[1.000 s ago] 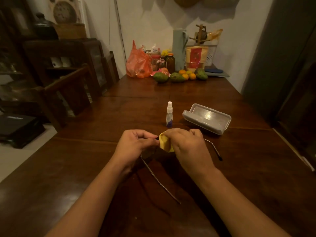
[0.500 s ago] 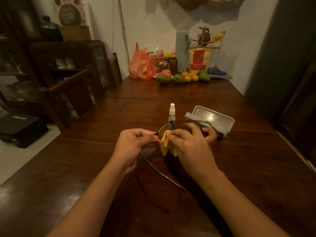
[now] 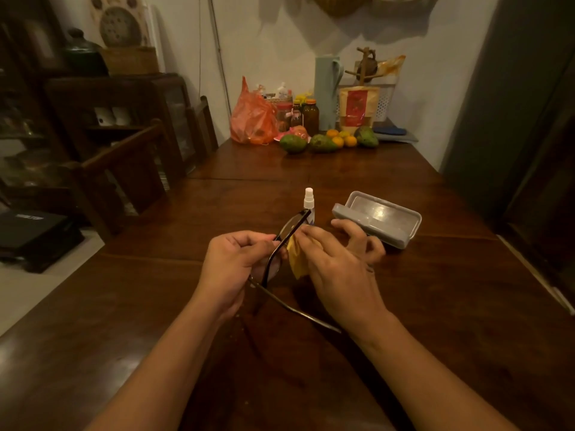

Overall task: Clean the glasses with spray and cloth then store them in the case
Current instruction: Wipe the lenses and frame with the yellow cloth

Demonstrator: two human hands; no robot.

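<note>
A person's two hands meet above a dark wooden worktop. The left hand grips a pair of glasses by the frame, fingers curled round it, with one side arm trailing back toward the body. The right hand pinches a yellow cloth against a lens, its other fingers spread loose.

The step appears to be wiping the lens. It would go best with the frame held steady by its rim, light pressure from the cloth on both faces, and bare fingertips kept off the glass.

Just beyond the hands stands a small spray bottle. Beyond the right hand lies the grey case, open, where the glasses will go.

Far past the hands, against a pale wall, sit fruit and an orange bag. Dark wooden chairs stand off to the left. The room is dim.
</note>
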